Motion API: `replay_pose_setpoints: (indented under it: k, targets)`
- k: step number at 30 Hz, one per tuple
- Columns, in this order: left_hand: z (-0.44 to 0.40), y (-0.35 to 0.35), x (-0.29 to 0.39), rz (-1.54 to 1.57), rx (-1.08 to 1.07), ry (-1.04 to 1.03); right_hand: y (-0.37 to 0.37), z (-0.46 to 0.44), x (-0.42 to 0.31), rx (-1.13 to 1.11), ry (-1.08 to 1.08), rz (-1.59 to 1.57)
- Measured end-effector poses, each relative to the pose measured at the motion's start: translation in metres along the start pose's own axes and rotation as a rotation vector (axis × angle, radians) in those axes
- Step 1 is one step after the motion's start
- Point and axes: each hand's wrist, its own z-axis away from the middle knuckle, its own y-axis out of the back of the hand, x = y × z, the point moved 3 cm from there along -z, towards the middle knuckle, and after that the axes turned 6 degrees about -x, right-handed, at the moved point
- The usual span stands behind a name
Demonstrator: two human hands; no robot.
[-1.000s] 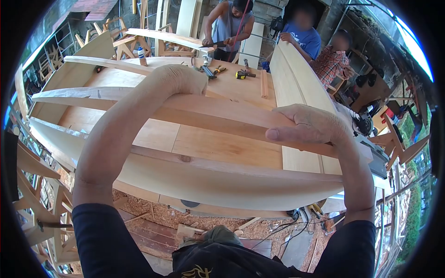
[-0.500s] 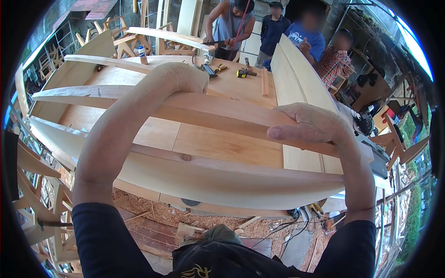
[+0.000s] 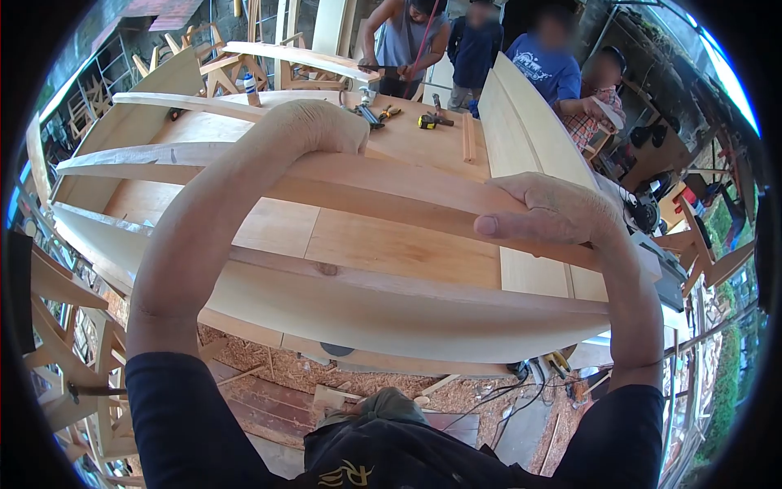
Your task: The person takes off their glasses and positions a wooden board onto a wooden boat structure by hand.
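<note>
Across the frame in front of me runs a long curved wooden beam point(image 3: 423, 183), over a plywood panel point(image 3: 399, 257). My left hand point(image 3: 322, 126) bends over its far edge near the middle; the fingers are hidden behind the wood. Toward the beam's right end, my right hand point(image 3: 554, 208) wraps over the top, its thumb lying along the near face and its other fingers mostly out of sight. Closer to my body stands another curved beam point(image 3: 407, 314), beneath my forearms. A wide pale board point(image 3: 533, 134) forms the right side.
On the panel's far part lie a tape measure point(image 3: 426, 121), pliers point(image 3: 390, 112), a clamp point(image 3: 366, 114) and a bottle point(image 3: 251, 90). A person point(image 3: 403, 41) handles a dark tool at a raised board point(image 3: 297, 59). More people stand back right. Cables point(image 3: 505, 399) and shavings cover the floor.
Both my hands keep their places on the beam; the view has shifted slightly. At the back right, the person in the blue T-shirt has lowered a hand from the chest.
</note>
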Motion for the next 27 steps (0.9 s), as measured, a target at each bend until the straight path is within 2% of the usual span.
replay_pose_setpoints:
  k: [4, 8, 14, 23, 27]
  targets:
    - [0.000, -0.005, 0.003, 0.048, -0.071, -0.019, -0.006, 0.000, 0.004, -0.068, -0.056, -0.046]
    - [0.001, -0.003, 0.002, -0.022, 0.059, -0.053, 0.005, 0.003, -0.003, 0.010, -0.008, 0.052]
    - [0.000, -0.003, 0.004, 0.015, -0.030, 0.041, 0.000, 0.005, -0.005, -0.083, -0.068, -0.064]
    - [-0.001, -0.002, 0.003, -0.004, -0.017, 0.022, 0.003, 0.006, -0.006, -0.038, 0.008, -0.047]
    - [0.001, -0.005, 0.005, 0.037, -0.002, 0.032, 0.014, -0.018, 0.026, 0.096, 0.148, -0.050]
